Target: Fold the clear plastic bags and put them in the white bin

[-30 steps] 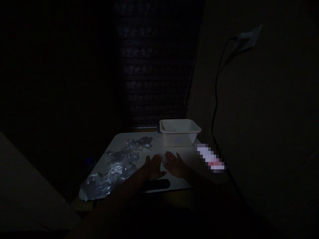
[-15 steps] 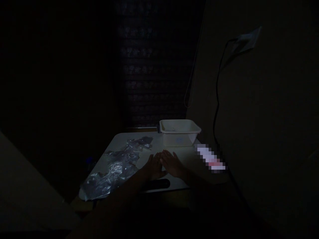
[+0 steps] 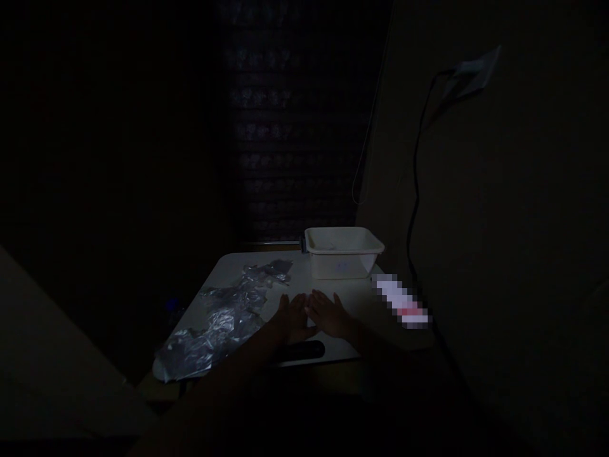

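The left hand [image 3: 294, 319] and right hand [image 3: 332, 317] are near, fingers straight, each grip unclosed, above the table [image 3: 295, 278]. Crumpled plastic [image 3: 226, 320] lies at left; a white tub [image 3: 343, 266] stands far right.

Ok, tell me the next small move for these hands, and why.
Probably easing the right hand slightly rightward, away from the left hand. Their fingers are extended and close together over the white tabletop, hiding whatever may be beneath; in this dim light, parting them would likely let it be seen.
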Motion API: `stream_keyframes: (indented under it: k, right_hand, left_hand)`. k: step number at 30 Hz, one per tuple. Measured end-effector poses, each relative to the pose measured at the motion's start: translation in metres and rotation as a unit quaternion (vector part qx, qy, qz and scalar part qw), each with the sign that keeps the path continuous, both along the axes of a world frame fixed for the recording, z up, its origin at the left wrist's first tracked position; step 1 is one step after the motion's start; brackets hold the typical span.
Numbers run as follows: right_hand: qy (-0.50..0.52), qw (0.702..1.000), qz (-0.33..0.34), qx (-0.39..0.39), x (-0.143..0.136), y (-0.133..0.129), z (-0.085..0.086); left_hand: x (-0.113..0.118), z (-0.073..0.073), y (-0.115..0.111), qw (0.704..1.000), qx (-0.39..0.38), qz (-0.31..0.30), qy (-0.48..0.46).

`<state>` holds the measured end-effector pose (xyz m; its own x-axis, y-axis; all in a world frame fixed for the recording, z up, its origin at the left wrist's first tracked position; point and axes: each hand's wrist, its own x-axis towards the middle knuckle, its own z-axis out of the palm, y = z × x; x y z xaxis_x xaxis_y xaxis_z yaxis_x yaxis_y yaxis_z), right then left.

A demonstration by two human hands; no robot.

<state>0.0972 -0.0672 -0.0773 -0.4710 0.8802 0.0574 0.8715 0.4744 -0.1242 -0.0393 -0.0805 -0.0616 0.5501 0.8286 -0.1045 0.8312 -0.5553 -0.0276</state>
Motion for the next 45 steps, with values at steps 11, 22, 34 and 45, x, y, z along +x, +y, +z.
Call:
stream_keyframes:
  k: [11, 22, 34, 45]
  right_hand:
    - [-0.009, 0.997, 0.013, 0.079, -0.001, -0.002, -0.008]
    - [-0.025, 0.999, 0.009, 0.03, -0.001, -0.003, -0.007]
    - [0.016, 0.994, -0.104, 0.021, -0.001, 0.024, 0.014]
    - [-0.021, 0.988, -0.152, 0.005, -0.012, 0.041, 0.014]
  left_hand:
    - [-0.002, -0.006, 0.006, 0.999, 0.021, -0.012, -0.027]
    - [0.001, -0.007, 0.002, 1.0, 0.007, 0.007, 0.002]
    - [0.004, 0.016, 0.014, 0.998, 0.057, 0.023, -0.004]
    - [0.008, 0.009, 0.031, 0.982, 0.012, 0.136, -0.131]
